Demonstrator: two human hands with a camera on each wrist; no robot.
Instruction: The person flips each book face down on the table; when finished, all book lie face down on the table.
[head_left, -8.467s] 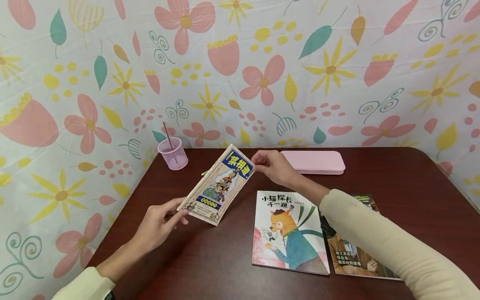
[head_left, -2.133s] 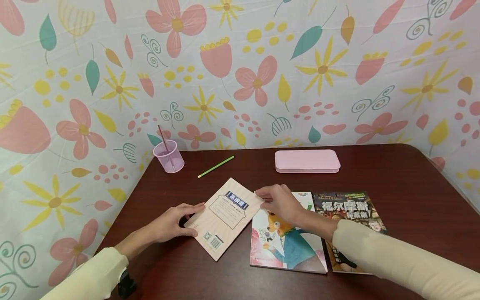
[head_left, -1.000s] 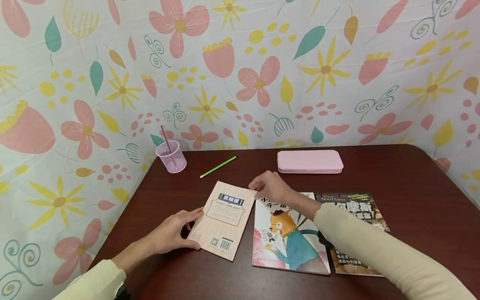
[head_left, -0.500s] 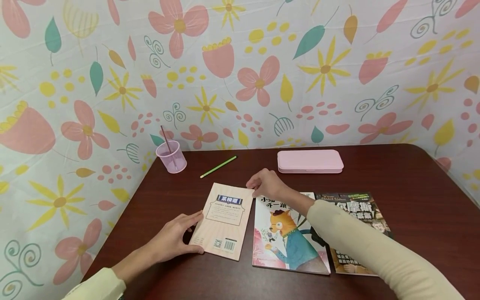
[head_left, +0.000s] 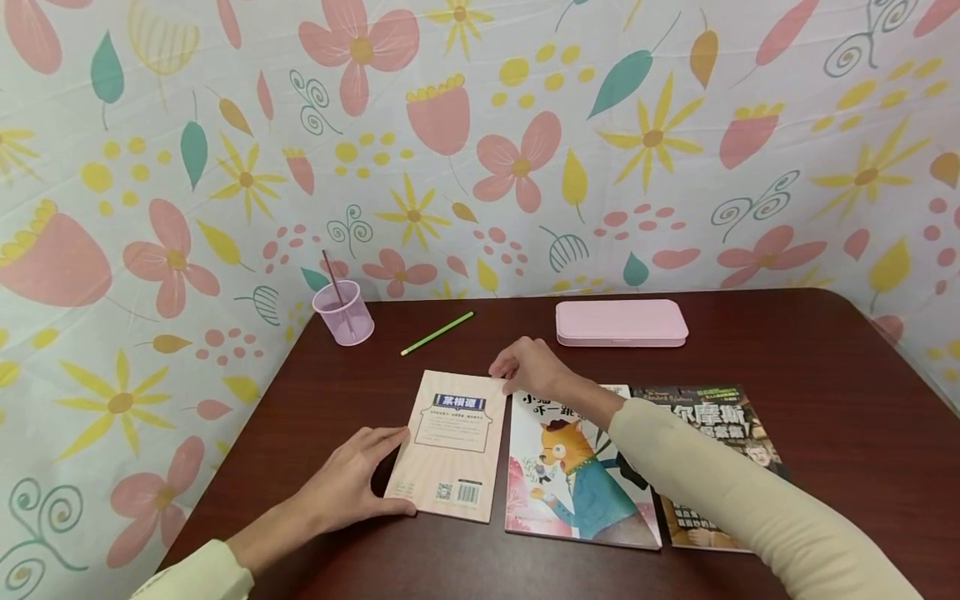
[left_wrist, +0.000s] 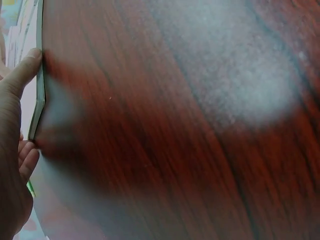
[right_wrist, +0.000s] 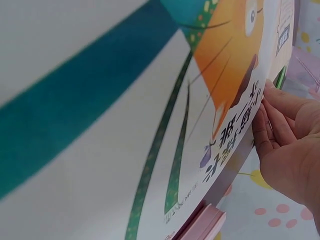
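Book [head_left: 448,454] between both hands [head_left: 352,482] [head_left: 536,369]

Brown table [head_left: 825,367] bears 3 books [head_left: 450,454], 1 pencil [head_left: 437,333], 1 case [head_left: 621,322], 1 cup [head_left: 356,329].

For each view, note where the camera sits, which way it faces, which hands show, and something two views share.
Head: head-worn, facing forward and down at left hand, right hand and beige book.
Left wrist: worn there, facing the tabletop; left hand at left.
Right wrist: worn there, facing across the cat book; right hand at right.
Head and right wrist share the cat book.
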